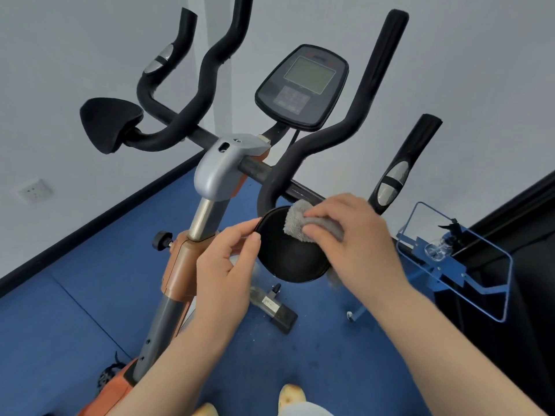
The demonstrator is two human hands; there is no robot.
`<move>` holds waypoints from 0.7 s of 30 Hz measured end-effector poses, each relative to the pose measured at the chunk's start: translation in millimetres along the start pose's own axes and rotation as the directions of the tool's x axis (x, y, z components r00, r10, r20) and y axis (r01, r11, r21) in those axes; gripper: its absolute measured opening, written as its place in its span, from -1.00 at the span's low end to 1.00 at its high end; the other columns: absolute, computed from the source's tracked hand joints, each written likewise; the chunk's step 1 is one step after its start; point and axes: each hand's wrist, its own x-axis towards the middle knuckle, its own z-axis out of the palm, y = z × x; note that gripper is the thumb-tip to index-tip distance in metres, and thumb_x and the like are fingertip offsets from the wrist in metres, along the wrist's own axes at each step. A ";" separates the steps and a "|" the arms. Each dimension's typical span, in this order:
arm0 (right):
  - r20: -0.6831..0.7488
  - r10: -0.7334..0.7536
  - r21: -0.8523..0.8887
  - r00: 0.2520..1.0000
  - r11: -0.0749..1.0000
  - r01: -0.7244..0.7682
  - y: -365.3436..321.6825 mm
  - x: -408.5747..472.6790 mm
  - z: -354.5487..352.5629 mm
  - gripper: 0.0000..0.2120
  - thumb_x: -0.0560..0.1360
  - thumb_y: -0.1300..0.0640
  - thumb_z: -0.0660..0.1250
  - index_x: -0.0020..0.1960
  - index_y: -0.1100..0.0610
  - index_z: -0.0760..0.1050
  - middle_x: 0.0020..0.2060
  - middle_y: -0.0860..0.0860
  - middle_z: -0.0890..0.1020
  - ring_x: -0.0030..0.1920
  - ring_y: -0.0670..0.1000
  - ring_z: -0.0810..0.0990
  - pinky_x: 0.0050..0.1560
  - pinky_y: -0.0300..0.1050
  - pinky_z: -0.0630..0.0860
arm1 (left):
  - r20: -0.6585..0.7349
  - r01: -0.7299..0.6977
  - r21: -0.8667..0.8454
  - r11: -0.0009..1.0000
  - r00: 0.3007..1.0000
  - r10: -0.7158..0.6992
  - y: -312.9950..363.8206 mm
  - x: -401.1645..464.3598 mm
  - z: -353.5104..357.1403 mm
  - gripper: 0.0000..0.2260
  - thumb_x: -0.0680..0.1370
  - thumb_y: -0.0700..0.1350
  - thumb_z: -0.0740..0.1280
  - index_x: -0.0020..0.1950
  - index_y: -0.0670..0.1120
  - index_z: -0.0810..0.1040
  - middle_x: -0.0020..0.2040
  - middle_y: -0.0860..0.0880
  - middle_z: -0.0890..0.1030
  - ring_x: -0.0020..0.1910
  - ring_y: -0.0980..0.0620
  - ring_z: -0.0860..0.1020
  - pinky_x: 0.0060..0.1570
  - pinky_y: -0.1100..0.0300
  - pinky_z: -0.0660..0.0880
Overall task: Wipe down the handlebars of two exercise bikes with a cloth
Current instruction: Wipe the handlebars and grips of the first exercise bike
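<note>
The handlebars (303,151) of the exercise bike (216,172) fill the middle of the view, mounted on a cross tube above the grey stem, with the console (301,87) standing behind them. On each side a long black padded bar rises from a low bend and points up and away from the person, its long axis running steeply upward; a shorter grip with a silver sensor stands outside each. At the near end of the right-side bar sits a round black elbow pad (288,256). The right hand (354,235) has its fingers curled around a grey cloth (303,223) and presses it onto the pad's upper edge. The left hand (228,265) pinches the pad's left rim, apparently steadying it. The step in hand looks like wiping this right pad. The next move likely calls for sliding the cloth up along the bar's bend, wrapping it around the tube. A second bike is not in view.
</note>
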 end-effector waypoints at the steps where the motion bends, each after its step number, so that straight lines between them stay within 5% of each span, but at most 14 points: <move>1: -0.010 0.013 -0.012 1.000 1.000 -0.013 2.6 -6.9 5.2 -0.92 0.46 0.16 0.40 -0.05 0.08 0.60 -0.09 -0.12 0.54 0.02 -0.09 0.49 0.00 -0.34 0.40 | 0.002 0.007 0.000 1.000 1.000 -0.007 -1.8 -1.3 0.1 -0.77 0.56 -0.19 0.30 0.05 0.12 0.64 -0.06 0.28 0.65 0.01 0.42 0.52 -0.08 0.61 0.35; 4: -0.092 0.068 0.074 0.993 0.995 -0.061 8.7 -33.8 3.9 -0.93 0.46 0.16 0.40 -0.08 0.02 0.59 -0.11 -0.16 0.53 -0.02 -0.10 0.53 -0.04 -0.41 0.40 | 0.056 0.065 -0.033 0.997 0.996 -0.063 -7.4 0.7 -2.6 -0.78 0.56 -0.14 0.31 0.05 0.18 0.63 -0.06 0.21 0.68 0.01 0.23 0.60 -0.06 0.47 0.44; 9: -0.136 0.108 0.127 0.985 0.988 -0.091 -2.1 -27.2 -3.6 -0.88 0.41 0.14 0.45 -0.14 -0.08 0.62 -0.17 -0.17 0.59 -0.06 -0.20 0.55 -0.06 -0.50 0.37 | 0.080 0.037 0.013 0.999 0.996 -0.038 -6.7 6.0 -10.3 -0.77 0.54 -0.13 0.34 0.01 0.24 0.62 -0.09 0.25 0.67 -0.03 0.27 0.60 -0.08 0.52 0.42; 12: -0.131 0.018 -0.024 0.991 0.999 -0.021 -11.1 1.7 6.6 -0.92 0.42 0.15 0.45 -0.09 0.05 0.65 -0.15 -0.13 0.59 -0.05 -0.16 0.50 0.00 -0.36 0.39 | 0.126 0.061 -0.011 0.998 0.990 -0.059 -5.8 7.8 -12.6 -0.77 0.57 -0.15 0.30 0.05 0.18 0.63 -0.08 0.18 0.68 -0.02 0.23 0.61 -0.04 0.39 0.49; 14: -0.107 -0.017 -0.143 0.994 0.990 0.002 -13.2 7.7 19.5 -0.94 0.43 0.15 0.43 -0.09 0.08 0.63 -0.15 -0.08 0.60 -0.03 -0.04 0.48 0.03 -0.15 0.40 | 0.135 0.052 -0.042 0.998 0.990 -0.046 -3.4 7.8 -13.8 -0.73 0.58 -0.21 0.25 0.06 0.13 0.63 -0.09 0.16 0.69 -0.05 0.27 0.62 -0.08 0.47 0.47; 17: -0.157 -0.062 -0.273 0.986 0.962 0.017 -19.7 -4.0 32.7 -0.95 0.41 0.16 0.44 -0.14 0.11 0.59 -0.19 -0.04 0.63 -0.09 0.00 0.49 -0.07 -0.11 0.39 | 0.144 0.043 -0.092 0.995 0.989 -0.029 1.2 6.7 -13.1 -0.72 0.58 -0.28 0.22 0.07 0.04 0.64 -0.14 0.10 0.71 -0.11 0.27 0.63 -0.15 0.52 0.45; 21: 0.114 -0.193 -0.332 0.975 0.917 0.220 -19.3 -23.5 28.7 -0.96 0.40 0.18 0.44 -0.17 0.12 0.59 -0.23 -0.02 0.64 -0.13 0.08 0.55 -0.07 -0.06 0.38 | 0.137 0.039 -0.084 0.996 0.990 -0.027 3.1 6.0 -12.7 -0.74 0.57 -0.30 0.23 0.05 -0.02 0.65 -0.18 0.14 0.69 -0.13 0.37 0.59 -0.20 0.59 0.39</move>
